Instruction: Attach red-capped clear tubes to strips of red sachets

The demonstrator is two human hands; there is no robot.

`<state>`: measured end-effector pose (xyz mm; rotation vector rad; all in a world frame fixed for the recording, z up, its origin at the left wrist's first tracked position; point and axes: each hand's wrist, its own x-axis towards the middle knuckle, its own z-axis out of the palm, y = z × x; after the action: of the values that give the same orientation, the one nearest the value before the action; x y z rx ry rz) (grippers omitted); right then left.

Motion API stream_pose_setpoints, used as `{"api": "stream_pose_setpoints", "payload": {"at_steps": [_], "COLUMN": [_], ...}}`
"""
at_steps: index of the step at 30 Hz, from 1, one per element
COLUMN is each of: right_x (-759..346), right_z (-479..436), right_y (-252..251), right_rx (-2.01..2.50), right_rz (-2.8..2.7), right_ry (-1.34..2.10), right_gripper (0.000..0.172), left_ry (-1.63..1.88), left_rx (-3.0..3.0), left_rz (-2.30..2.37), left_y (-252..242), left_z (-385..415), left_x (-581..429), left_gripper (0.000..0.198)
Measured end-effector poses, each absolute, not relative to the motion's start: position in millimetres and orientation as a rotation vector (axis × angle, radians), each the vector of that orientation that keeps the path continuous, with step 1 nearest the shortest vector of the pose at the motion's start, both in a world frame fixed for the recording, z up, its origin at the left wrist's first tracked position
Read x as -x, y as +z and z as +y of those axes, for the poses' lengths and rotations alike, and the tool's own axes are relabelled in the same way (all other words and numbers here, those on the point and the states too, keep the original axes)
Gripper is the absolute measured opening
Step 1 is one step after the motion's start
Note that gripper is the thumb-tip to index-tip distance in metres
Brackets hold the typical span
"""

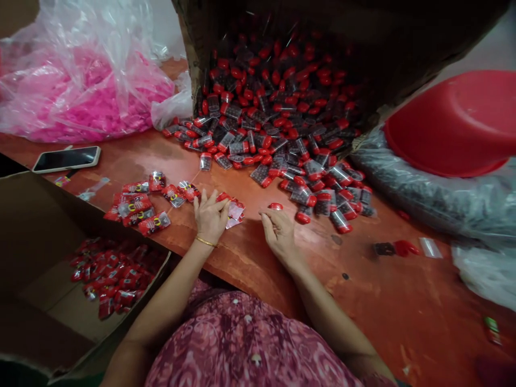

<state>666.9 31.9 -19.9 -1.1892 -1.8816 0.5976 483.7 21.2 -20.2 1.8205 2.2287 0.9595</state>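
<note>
The tabletop (387, 317) carries a box (188, 45) spilling tubs (266, 126). The left hand (212, 215), its grip spread and clasping nothing, is at some packets (235, 213). The right hand (280, 231), fingertips together, hold unclear, is just beside 1 red cap (276, 206).

- Worktable (387, 306) with a worn, orange-red painted top, its near edge running diagonally
- 2 dark spots (345, 276) marking the tabletop's bare right half
- Plain, pale grey wall (497, 48) behind, visible at upper right and upper left
- Soft light, leaving a dull sheen on the tabletop
- Dark green patch (18, 372), low left, possibly floor
</note>
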Motion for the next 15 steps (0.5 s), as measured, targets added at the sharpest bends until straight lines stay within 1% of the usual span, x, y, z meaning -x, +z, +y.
{"api": "stream_pose_setpoints", "payload": {"at_steps": [3, 5, 8, 10, 12, 15], "right_x": [-644.8, -629.9, -615.2, -613.1, -616.3, -624.8], "right_z": [36.8, 41.1, 43.3, 40.3, 34.6, 24.4], "right_y": [-15.5, -14.2, -12.6, -11.6, -11.0, -10.7], "right_rx": [1.258, 1.225, 1.119, 1.096, 1.115, 1.170], "right_rz": [-1.654, -1.487, -1.304, -1.263, -1.283, -1.373], "right_ry": [0.911, 1.147, 1.352, 1.352, 1.272, 1.122], "right_gripper": [0.029, 0.032, 0.033, 0.032, 0.032, 0.033], "left_ry": [1.037, 1.080, 1.163, 1.248, 1.277, 1.160], "left_rx": [-1.834, -1.854, -1.850, -1.752, -1.525, -1.037], "left_rz": [2.186, 2.144, 2.080, 2.047, 1.994, 1.771], "left_y": [-5.8, 2.5, 9.0, 9.7, 9.1, 9.9], "left_z": [15.8, 12.4, 6.5, 1.2, -4.9, -12.6], "left_x": [-489.3, -494.0, -499.1, -500.0, -499.6, -501.7], "left_gripper": [0.026, 0.026, 0.027, 0.032, 0.040, 0.039]}}
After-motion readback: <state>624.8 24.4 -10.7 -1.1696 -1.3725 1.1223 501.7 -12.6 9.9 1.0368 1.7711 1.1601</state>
